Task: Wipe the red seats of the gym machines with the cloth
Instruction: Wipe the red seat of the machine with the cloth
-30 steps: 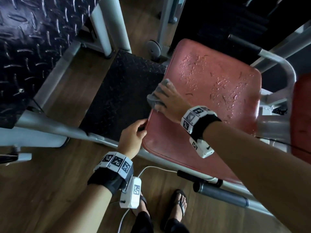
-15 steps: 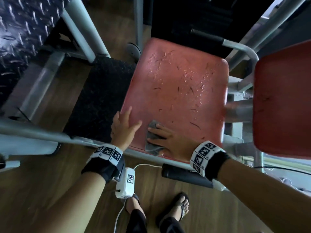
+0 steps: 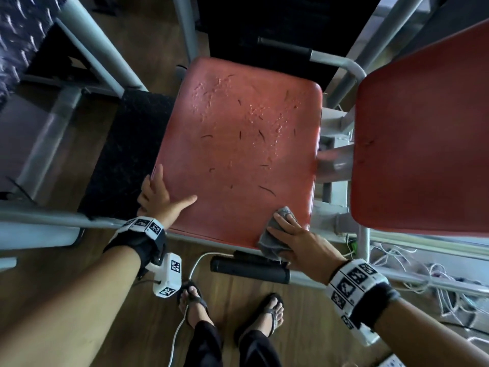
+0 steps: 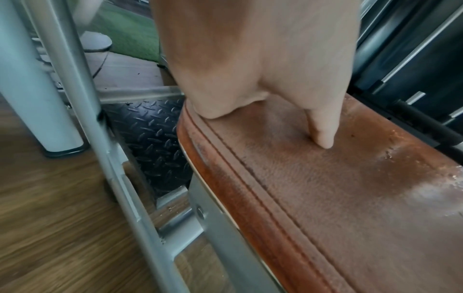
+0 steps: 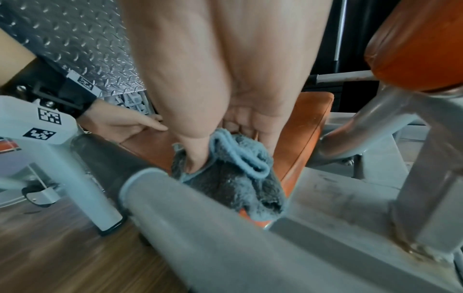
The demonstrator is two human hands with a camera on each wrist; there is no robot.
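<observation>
L hand point(image 3: 158, 200) flat, thumb out; R hand point(image 3: 301, 243) palm-down, fingers point(image 3: 287, 221) seemingly lightly curled, both forearms extended.

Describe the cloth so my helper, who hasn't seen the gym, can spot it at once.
Find the big red seat in the middle, scratched and peeling. At its near right corner, the right hand presses a small crumpled cloth that hangs over the edge. It is the only grey, fluffy thing there.

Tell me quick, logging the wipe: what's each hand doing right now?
Left hand: open, fingers resting flat on the red seat.
Right hand: gripping the grey cloth against the seat's near corner.
</observation>
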